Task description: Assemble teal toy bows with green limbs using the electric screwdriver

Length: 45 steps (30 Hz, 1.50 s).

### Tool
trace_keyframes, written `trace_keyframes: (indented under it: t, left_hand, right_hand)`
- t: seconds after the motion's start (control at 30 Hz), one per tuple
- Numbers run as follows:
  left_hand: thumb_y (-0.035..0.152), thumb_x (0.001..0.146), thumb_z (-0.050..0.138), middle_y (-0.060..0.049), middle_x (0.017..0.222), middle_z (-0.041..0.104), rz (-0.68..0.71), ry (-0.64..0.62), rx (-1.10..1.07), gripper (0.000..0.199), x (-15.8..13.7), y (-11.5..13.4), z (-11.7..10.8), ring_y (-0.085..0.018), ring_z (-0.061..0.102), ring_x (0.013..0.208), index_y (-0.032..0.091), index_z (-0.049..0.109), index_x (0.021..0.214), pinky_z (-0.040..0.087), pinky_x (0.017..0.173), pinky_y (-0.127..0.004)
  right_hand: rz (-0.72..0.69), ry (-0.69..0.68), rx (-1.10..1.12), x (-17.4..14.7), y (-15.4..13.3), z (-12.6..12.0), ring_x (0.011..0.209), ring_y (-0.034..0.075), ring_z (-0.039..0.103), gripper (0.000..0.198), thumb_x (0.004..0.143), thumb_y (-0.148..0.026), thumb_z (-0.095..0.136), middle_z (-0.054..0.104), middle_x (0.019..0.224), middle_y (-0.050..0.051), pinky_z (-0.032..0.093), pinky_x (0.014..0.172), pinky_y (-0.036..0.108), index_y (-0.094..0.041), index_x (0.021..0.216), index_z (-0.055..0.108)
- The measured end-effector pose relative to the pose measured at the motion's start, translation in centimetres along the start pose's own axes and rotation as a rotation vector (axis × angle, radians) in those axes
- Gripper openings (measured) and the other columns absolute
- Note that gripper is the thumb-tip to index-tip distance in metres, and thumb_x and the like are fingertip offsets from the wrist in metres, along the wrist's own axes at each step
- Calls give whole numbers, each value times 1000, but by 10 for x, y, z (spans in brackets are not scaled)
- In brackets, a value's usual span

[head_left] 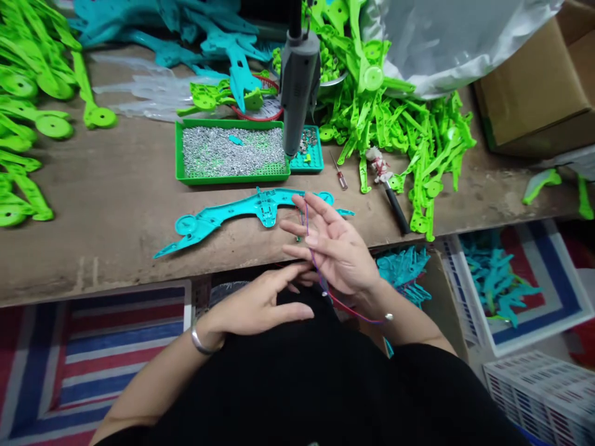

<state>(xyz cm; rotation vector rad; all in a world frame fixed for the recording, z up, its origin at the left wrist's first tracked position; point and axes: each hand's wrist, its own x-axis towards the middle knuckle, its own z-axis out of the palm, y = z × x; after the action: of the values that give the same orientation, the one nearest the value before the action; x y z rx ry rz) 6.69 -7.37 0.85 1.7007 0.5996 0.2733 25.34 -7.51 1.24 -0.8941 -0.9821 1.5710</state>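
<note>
My right hand (344,251) is turned palm up above the table's front edge, fingers loosely stretched. Thin red and blue wires (348,308) run across its palm and under the thumb, trailing to a small whitish end by the forearm. Just left of it is my left hand (264,300), thumb stretched out apart from the fingers, whose tips are partly hidden near the right palm; I see nothing held there. Behind both hands, a long curved turquoise plastic part (223,214) lies on the table, its right end partly covered by my right fingers.
A grey powered screwdriver (300,93) hangs above a green tray (232,179) of small metal screws. Lime-green plastic parts (385,111) are heaped behind, beside a small screwdriver (341,179) and a black-handled tool (396,207). A cardboard box (534,93) stands right.
</note>
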Motion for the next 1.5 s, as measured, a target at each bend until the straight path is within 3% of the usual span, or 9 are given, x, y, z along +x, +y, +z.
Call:
trace_keyframes:
  t: [0.23, 0.33, 0.43, 0.57, 0.7, 0.9, 1.03, 1.23, 1.5]
  left_hand:
    - [40, 96, 54, -6, 97, 71, -190, 144, -356, 24, -13, -8, 11, -17, 67, 91, 18, 64, 99, 55, 86, -31]
    - [40, 95, 56, -4, 82, 73, -306, 214, -307, 24, -46, -5, -8, -16, 69, 79, 19, 67, 90, 56, 76, -29]
    - [41, 92, 60, -2, 68, 69, -373, 517, -303, 26, -80, -3, -33, -16, 67, 64, 20, 69, 104, 57, 60, -26]
    - [40, 82, 73, -2, 71, 71, -424, 854, -290, 47, -88, -8, -55, -14, 66, 53, 19, 63, 123, 53, 45, -22]
    - [41, 78, 77, -4, 78, 75, -368, 903, -257, 38, -69, -11, -60, -16, 70, 57, 18, 64, 105, 57, 46, -22]
    - [48, 87, 65, -9, 93, 78, -310, 614, -316, 35, -47, -13, -49, -21, 76, 76, 17, 65, 103, 64, 67, -31]
    - [46, 93, 58, -5, 83, 77, -224, 529, 80, 30, -21, -24, -40, -17, 73, 72, 17, 63, 94, 60, 65, -27]
    - [41, 96, 57, -4, 78, 76, 154, 665, 714, 28, 10, -28, -46, -13, 70, 61, 16, 70, 92, 49, 58, -22]
    - [36, 89, 67, 0, 75, 77, 258, 678, 606, 18, 8, -33, -64, -11, 68, 58, 21, 76, 87, 46, 58, -21]
  right_hand:
    - [-70, -94, 32, 17, 26, 29, 135, 24, 52, 65, 90, -27, 57, 18, 166, 5, 53, 106, 46, -38, 146, 26]
    - [-84, -153, -154, 24, 36, 28, 123, 20, 62, 63, 97, -31, 51, 46, 151, 9, 53, 104, 42, -35, 150, 18]
    - [-106, -336, -534, 31, 58, 17, 112, 18, 67, 48, 103, -35, 40, 70, 119, 10, 52, 103, 42, -23, 147, 28]
    - [-298, -537, -1075, 24, 82, -14, 133, 25, 54, 37, 100, -36, 49, 67, 129, 16, 41, 113, 47, -16, 130, 57]
    - [-476, -311, -1259, -11, 72, -72, 114, 24, 67, 29, 96, -28, 56, 73, 117, 13, 52, 97, 43, -18, 121, 66]
    - [-546, 144, -1609, -53, 34, -129, 55, 16, 63, 8, 88, -21, 64, 71, 65, 3, 48, 60, 32, -18, 87, 71]
    - [-622, 315, -1401, -33, 7, -91, 59, 17, 62, 21, 82, -22, 70, 68, 67, 1, 50, 66, 35, -19, 103, 69]
    - [-416, -282, -950, 33, 7, -4, 135, 30, 51, 95, 74, -41, 81, 54, 144, 15, 41, 114, 50, -20, 152, 31]
    - [-260, -240, -866, 54, 21, -4, 77, 13, 70, 21, 92, -19, 60, 75, 93, 3, 55, 71, 25, -18, 112, 66]
